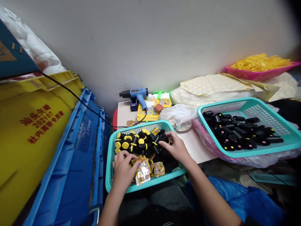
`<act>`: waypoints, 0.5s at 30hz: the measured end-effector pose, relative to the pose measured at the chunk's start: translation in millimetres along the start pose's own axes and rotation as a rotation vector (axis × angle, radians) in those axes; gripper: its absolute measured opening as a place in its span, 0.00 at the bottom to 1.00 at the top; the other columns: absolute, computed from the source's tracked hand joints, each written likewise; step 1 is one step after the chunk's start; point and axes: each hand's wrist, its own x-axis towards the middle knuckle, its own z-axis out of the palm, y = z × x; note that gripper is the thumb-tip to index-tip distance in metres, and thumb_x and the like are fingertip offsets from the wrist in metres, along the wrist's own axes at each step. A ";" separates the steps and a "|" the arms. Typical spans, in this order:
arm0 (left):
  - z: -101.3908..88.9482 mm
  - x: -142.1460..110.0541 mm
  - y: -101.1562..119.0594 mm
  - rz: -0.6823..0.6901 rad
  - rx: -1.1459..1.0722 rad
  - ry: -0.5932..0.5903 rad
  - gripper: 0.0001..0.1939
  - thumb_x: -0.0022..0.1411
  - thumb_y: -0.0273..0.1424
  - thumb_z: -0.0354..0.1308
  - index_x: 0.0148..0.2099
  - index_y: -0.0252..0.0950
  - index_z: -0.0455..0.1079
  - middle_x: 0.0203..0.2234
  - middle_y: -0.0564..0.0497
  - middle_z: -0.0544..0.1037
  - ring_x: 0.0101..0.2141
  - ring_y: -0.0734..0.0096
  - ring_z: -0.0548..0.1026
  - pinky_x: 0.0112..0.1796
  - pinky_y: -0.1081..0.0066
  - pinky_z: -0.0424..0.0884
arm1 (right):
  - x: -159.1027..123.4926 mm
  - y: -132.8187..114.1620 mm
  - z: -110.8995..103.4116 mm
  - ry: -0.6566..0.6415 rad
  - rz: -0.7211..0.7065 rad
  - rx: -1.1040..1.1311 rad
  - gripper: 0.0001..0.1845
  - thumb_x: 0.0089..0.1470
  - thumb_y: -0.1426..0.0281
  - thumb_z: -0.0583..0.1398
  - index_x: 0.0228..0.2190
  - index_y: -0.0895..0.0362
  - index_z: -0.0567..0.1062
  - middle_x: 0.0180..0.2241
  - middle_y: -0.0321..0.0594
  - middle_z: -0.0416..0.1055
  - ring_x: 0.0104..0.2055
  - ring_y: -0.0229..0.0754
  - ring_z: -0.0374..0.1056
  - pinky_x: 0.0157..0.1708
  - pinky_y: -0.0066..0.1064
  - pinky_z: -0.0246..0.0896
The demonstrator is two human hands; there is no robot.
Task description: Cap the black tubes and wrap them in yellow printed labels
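The left hand (123,169) is at the near left of a turquoise plastic basket (108,171), its thumb and fingers bent narrowly about a loose heap of shiny printed film labels (143,171); whether it pinches any of them I cannot tell. The right hand (176,148) reaches into the same basket from the right, its thumb and fingertips set close about a black piece among the black cylinders with yellow caps (126,145). Whether that grip is closed on the piece is also unclear. The labels lie in the front of the basket, and the capped cylinders fill its back and left.

The basket stands at the front of a pale desk (199,147). Behind it, a blue heat gun (138,93) sits over a small dark box (134,105), beside a yellow printed carton (150,114) and a translucent plastic bag (180,113). To the right, a second turquoise basket (291,138) holds more black cylinders, some with pink or yellow ends. Farther back are sheets printed with rows of circles (209,84) and a pink basket (256,76) heaped with yellow plastic parts (261,62). A yellow crate (30,119) and a blue crate (68,166) stand at the left.
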 end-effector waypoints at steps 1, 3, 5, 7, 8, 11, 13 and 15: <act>-1.1 -0.5 -0.5 -0.045 -0.097 0.005 0.09 0.51 0.39 0.61 0.29 0.39 0.75 0.33 0.46 0.72 0.40 0.54 0.70 0.42 0.56 0.67 | -4.6 -1.0 -2.9 -0.025 -0.006 0.094 0.21 0.51 0.55 0.60 0.41 0.57 0.69 0.36 0.40 0.70 0.35 0.43 0.65 0.36 0.34 0.60; -3.0 -3.1 -3.7 -0.178 -0.321 0.002 0.12 0.51 0.40 0.61 0.34 0.38 0.73 0.30 0.48 0.75 0.35 0.58 0.74 0.39 0.60 0.70 | -13.6 -3.5 -4.8 -0.104 -0.006 0.253 0.20 0.56 0.55 0.55 0.45 0.55 0.68 0.37 0.39 0.68 0.36 0.42 0.65 0.38 0.34 0.59; -4.4 -6.6 -8.0 -0.322 -0.511 -0.028 0.20 0.51 0.43 0.61 0.44 0.38 0.69 0.28 0.50 0.78 0.32 0.60 0.77 0.36 0.64 0.72 | -21.4 -5.9 -0.9 -0.208 0.030 0.400 0.20 0.60 0.55 0.50 0.48 0.53 0.66 0.34 0.37 0.67 0.34 0.40 0.64 0.39 0.34 0.59; -6.1 -9.5 -11.2 -0.380 -0.595 -0.054 0.22 0.50 0.44 0.61 0.44 0.38 0.68 0.27 0.50 0.79 0.31 0.60 0.78 0.34 0.65 0.73 | -26.8 -7.5 7.7 -0.291 0.074 0.556 0.19 0.59 0.56 0.53 0.49 0.51 0.64 0.34 0.35 0.66 0.34 0.38 0.64 0.40 0.33 0.59; -7.1 -10.5 -12.2 -0.372 -0.594 -0.057 0.19 0.50 0.44 0.61 0.40 0.38 0.70 0.27 0.50 0.80 0.32 0.60 0.79 0.34 0.66 0.73 | -28.4 -8.0 13.1 -0.321 0.090 0.631 0.19 0.57 0.57 0.56 0.48 0.51 0.65 0.35 0.35 0.66 0.35 0.38 0.64 0.40 0.32 0.60; -11.2 -11.4 -12.2 -0.269 -0.496 0.021 0.14 0.48 0.44 0.61 0.28 0.38 0.75 0.32 0.47 0.81 0.37 0.58 0.78 0.39 0.64 0.73 | -30.4 -8.5 28.6 -0.376 0.129 0.741 0.20 0.50 0.61 0.63 0.44 0.53 0.68 0.35 0.36 0.67 0.35 0.38 0.65 0.38 0.31 0.60; -14.6 -11.6 -10.0 -0.243 -0.462 0.093 0.13 0.46 0.43 0.63 0.28 0.39 0.77 0.36 0.46 0.81 0.39 0.57 0.77 0.42 0.63 0.72 | -30.6 -8.8 35.2 -0.401 0.142 0.737 0.20 0.49 0.62 0.64 0.44 0.54 0.70 0.32 0.35 0.67 0.34 0.38 0.65 0.39 0.32 0.60; -18.3 -12.6 -6.2 -0.309 -0.539 0.107 0.17 0.46 0.42 0.64 0.37 0.38 0.78 0.32 0.47 0.81 0.36 0.60 0.78 0.40 0.65 0.74 | -31.1 -9.5 37.8 -0.432 0.147 0.763 0.22 0.49 0.63 0.64 0.46 0.54 0.71 0.30 0.35 0.68 0.35 0.38 0.66 0.40 0.33 0.60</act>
